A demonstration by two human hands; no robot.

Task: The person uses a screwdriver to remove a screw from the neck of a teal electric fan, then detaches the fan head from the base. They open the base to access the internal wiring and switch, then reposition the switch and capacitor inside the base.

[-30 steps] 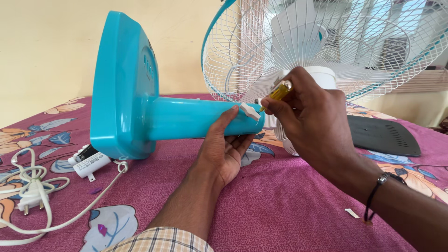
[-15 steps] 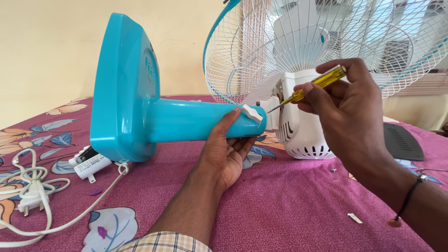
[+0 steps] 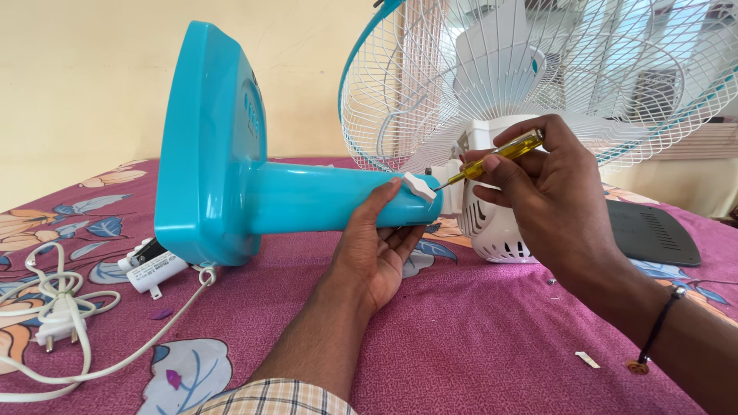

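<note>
Behind right hand [image 3: 550, 192], screwdriver [image 3: 492, 157] handle part-hidden; tip hard to see.

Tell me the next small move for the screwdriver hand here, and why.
Probably seat the tip squarely in the joint and turn. The right hand holds the yellow screwdriver with its tip at the white bracket, where the blue stand meets the fan; the left hand braces the stand from below.
</note>
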